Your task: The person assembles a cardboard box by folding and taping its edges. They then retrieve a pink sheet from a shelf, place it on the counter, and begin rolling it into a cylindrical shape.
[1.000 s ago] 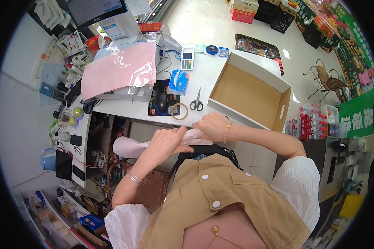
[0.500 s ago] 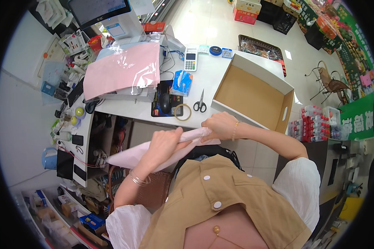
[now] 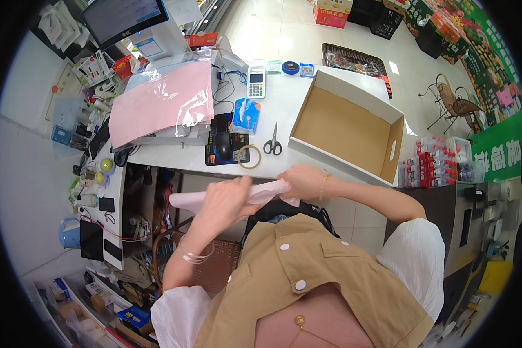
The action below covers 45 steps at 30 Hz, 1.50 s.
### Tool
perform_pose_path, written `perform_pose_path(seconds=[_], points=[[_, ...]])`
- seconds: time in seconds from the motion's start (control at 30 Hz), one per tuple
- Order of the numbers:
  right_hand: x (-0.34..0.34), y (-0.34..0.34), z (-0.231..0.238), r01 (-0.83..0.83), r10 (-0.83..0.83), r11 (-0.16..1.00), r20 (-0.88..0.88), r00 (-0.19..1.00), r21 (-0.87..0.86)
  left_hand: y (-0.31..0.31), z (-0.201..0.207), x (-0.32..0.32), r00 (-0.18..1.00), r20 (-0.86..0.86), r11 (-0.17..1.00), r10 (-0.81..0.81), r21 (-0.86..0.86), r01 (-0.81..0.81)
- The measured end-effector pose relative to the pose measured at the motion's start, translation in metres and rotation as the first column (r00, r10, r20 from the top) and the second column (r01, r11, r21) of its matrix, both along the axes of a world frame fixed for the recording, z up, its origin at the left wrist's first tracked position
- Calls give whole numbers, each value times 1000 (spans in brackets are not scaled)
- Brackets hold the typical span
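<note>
- Since the earlier frames, the pale pink roll has been drawn in tighter between the two hands, and the left hand has been shifted a little to the right along it, so that less of the roll's left end is left showing.
- The roll is held level in the air in front of the chest, just below the near edge of the white counter, not touching it.
- The left hand's fingers are wrapped round the middle of the roll; the right hand is clenched round its right end.
- A thin bangle is worn on each wrist.
- On the counter, an open cardboard box is seen to the right, well apart from the hands.
- Scissors and a ring of tape are laid near the counter's near edge, just above the hands.
- A pink sheet under clear plastic is spread at the left, with a blue tissue pack and a card reader between it and the box.
</note>
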State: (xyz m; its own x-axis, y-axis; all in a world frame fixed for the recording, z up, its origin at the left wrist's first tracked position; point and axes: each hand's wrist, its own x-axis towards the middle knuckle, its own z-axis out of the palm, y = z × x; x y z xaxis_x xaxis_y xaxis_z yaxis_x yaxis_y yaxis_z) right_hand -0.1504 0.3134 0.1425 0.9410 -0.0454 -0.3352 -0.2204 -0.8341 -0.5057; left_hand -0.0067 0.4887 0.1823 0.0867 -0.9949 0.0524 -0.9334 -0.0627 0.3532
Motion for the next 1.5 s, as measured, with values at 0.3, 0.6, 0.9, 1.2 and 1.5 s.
perform_pose_path(seconds=[0.3,0.6,0.9,1.2,1.5], points=[[6,22,11,-7,11,993,30,999,-117,-17,-30,-27,999,36,992,2,128,-6],[3,19,12,-31,37,998,85,996,-62,-13,-26,-30,998,63,1000,21,6,-22],[-8,14,4,-69,72,997,73,995,-45,8,-23,-23,992,102,986,68,146,-83],[-11,17,-7,-33,39,996,65,997,-86,-6,-25,-28,998,56,1000,20,-13,-20],[-14,20,6,-10,23,982,68,997,-187,-13,-46,-39,989,107,989,97,100,-108]])
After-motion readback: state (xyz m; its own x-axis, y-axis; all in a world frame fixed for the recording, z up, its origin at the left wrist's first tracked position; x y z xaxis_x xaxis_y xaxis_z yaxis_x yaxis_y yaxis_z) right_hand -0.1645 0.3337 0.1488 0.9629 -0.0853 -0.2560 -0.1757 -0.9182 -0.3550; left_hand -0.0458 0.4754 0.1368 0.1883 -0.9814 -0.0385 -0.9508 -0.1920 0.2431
